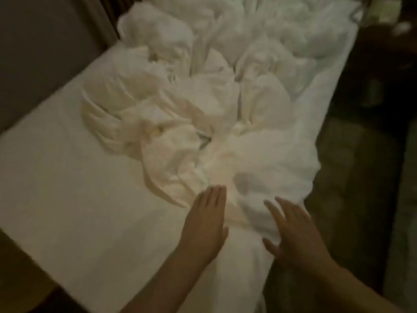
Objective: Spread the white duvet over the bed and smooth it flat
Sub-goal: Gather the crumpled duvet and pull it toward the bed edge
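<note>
Fingers of both hands are straight and spread, gripping nothing: the left hand (pixel 206 224) lies flat at the near edge of the white duvet (pixel 203 105), the right hand (pixel 293 231) hovers or rests just beside it on the same edge. From the fingers the duvet lies bunched straight ahead, its long axis running away up the bed (pixel 56 177), with bare sheet off to the left of the left fingers. Neither hand looks clearly nearer, so I judge the spread goes leftward.

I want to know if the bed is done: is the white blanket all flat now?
No, the duvet lies bunched in crumpled folds along one side of the bed, leaving much of the sheet bare.
</note>
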Action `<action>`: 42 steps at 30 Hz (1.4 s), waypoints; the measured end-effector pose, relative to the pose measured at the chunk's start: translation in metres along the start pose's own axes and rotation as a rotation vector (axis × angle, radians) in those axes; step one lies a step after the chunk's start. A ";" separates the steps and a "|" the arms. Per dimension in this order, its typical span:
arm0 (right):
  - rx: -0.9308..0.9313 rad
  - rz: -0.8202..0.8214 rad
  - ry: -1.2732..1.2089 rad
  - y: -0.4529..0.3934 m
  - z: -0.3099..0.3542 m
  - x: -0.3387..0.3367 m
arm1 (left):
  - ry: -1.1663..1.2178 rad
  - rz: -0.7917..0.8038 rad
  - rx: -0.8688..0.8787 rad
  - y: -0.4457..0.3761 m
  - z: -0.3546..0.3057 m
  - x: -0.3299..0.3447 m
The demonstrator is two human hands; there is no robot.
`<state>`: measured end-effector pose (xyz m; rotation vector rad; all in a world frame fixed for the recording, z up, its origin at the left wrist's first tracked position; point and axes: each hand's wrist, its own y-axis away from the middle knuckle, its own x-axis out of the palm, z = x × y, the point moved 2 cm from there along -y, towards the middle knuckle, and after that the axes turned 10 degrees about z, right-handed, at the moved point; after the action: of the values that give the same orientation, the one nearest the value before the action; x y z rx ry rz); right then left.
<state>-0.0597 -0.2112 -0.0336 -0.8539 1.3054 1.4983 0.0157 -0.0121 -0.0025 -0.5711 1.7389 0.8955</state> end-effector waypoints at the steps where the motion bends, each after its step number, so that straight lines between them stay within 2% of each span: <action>1: 0.009 -0.027 -0.018 -0.013 -0.004 0.021 | 0.009 0.069 0.009 -0.025 0.005 0.019; 4: 0.078 -0.047 -0.025 -0.040 -0.011 0.064 | -0.005 0.082 0.035 -0.086 0.009 0.057; 9: 0.132 -0.074 0.056 -0.071 -0.021 0.114 | -0.062 0.068 0.062 -0.122 0.005 0.122; 12: 0.184 -0.117 0.093 -0.095 -0.014 0.121 | -0.113 0.070 0.010 -0.137 -0.003 0.140; 14: 0.184 -0.181 0.103 -0.104 -0.002 0.114 | -0.159 -0.015 -0.015 -0.141 -0.010 0.140; 16: 0.171 -0.223 0.103 -0.108 0.005 0.095 | -0.121 -0.032 0.013 -0.139 -0.012 0.134; 19: 0.229 -0.047 0.057 -0.093 0.023 0.059 | -0.001 0.092 0.109 -0.110 0.000 0.114; 22: 0.183 0.062 -0.116 -0.050 0.060 0.050 | -0.002 0.106 0.123 -0.072 0.026 0.091; 25: 0.165 -0.025 -0.237 0.001 0.110 0.062 | -0.057 0.070 0.223 -0.014 0.044 0.075; 27: 0.168 -0.031 -0.318 0.030 0.144 0.086 | -0.057 0.157 0.188 0.034 0.061 0.088; 31: 0.161 0.246 -0.255 0.067 0.215 0.160 | -0.063 0.399 0.088 0.124 0.088 0.157; 32: 0.169 0.336 -0.317 0.070 0.222 0.167 | -0.029 0.483 0.061 0.131 0.089 0.162; 33: 0.192 0.331 -0.343 0.067 0.223 0.161 | -0.041 0.488 0.023 0.132 0.089 0.156; 34: 0.175 0.305 -0.270 0.064 0.218 0.153 | -0.078 0.422 0.038 0.130 0.090 0.149; 38: 0.151 0.102 -0.213 0.064 0.209 0.109 | -0.035 0.265 0.048 0.129 0.094 0.112; 40: 0.158 0.151 -0.209 0.087 0.232 0.120 | 0.019 0.223 0.098 0.154 0.095 0.114; 42: 0.165 0.294 -0.298 0.118 0.261 0.153 | 0.035 0.390 0.110 0.191 0.095 0.138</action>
<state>-0.1999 0.0765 -0.0876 -0.3258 1.3451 1.6432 -0.1162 0.1852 -0.0927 -0.1757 1.9542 1.0525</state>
